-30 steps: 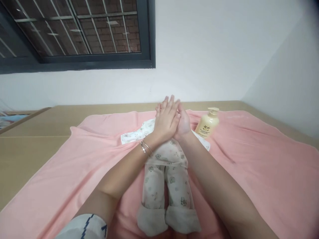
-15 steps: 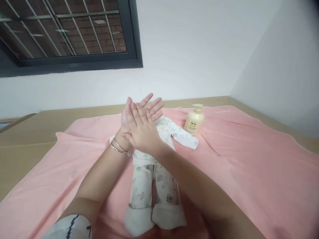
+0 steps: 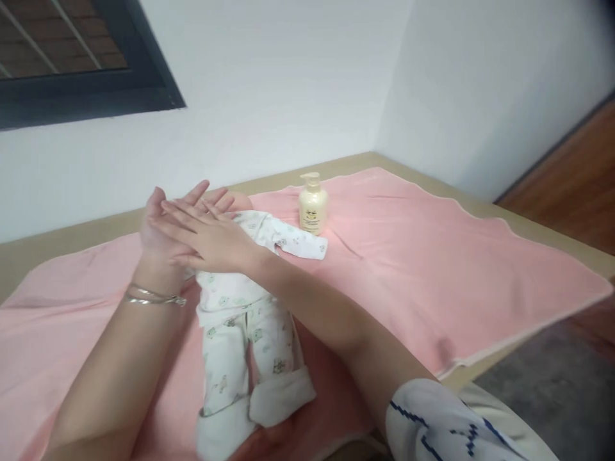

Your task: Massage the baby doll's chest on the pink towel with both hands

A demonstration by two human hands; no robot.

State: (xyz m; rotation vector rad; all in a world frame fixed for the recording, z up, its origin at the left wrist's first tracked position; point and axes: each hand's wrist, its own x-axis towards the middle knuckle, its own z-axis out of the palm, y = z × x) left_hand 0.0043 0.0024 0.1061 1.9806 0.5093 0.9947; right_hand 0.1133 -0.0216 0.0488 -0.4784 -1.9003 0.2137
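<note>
My left hand [image 3: 154, 240] is palm up above the pink blanket, its fingers stretched out. Flat across that palm lies my right hand [image 3: 221, 244], fingers extended, the two palms touching. Whether anything lies between them is hidden. Beneath my hands is a small white printed baby outfit [image 3: 230, 291], a long-sleeved top and trousers with turned-up cuffs. A rounded skin-coloured shape [image 3: 241, 201] shows at its collar, mostly covered by my hands. Just beyond the outstretched sleeve stands a cream pump bottle [image 3: 312, 206], upright.
The pink blanket [image 3: 408, 256] covers most of a tan surface [image 3: 358, 163]. A white wall [image 3: 269, 83] rises behind, with a dark-framed barred window [image 3: 154, 86] at upper left. Grey floor [image 3: 552, 378] shows at lower right, and brown wood [image 3: 576, 173] stands at the right edge.
The view has swung right, so the outfit and bottle appear farther left. My right hand has slid back over the left palm towards its thumb side. Both hands stay pressed together.
</note>
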